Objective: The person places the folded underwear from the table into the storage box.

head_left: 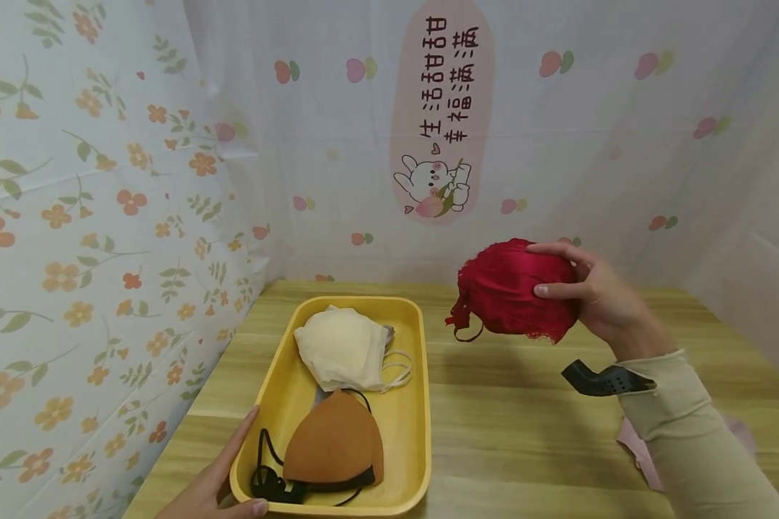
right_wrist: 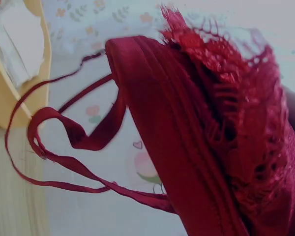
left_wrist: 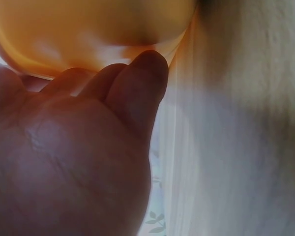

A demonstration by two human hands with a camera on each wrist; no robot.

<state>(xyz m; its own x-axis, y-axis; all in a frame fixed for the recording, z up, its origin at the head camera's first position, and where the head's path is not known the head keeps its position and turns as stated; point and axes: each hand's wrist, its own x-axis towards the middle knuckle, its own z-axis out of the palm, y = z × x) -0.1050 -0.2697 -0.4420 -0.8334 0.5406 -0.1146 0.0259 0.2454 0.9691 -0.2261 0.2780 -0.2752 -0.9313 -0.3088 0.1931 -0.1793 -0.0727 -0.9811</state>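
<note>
My right hand [head_left: 597, 288] holds a folded red bra [head_left: 513, 288] above the table, thumb on the near side and fingers over the top. Lace edging, a wide band and loose looping straps [right_wrist: 73, 132] show in the right wrist view. At the near left corner of a yellow tray [head_left: 426, 404], my left hand [head_left: 210, 483] grips the outside, its thumb at the near rim and fingers along the left wall. A cream bra [head_left: 340, 346] lies in the tray's far half. Nearer sits an orange-brown bra [head_left: 337, 440] with black straps [head_left: 269, 483].
A pink cloth [head_left: 643, 454] lies on the wood-grain table [head_left: 506, 447] at the right, partly hidden by my right sleeve [head_left: 707, 440]. A dark wrist mount [head_left: 597, 378] juts from that cuff. Printed curtains [head_left: 337, 180] hang behind and on the left.
</note>
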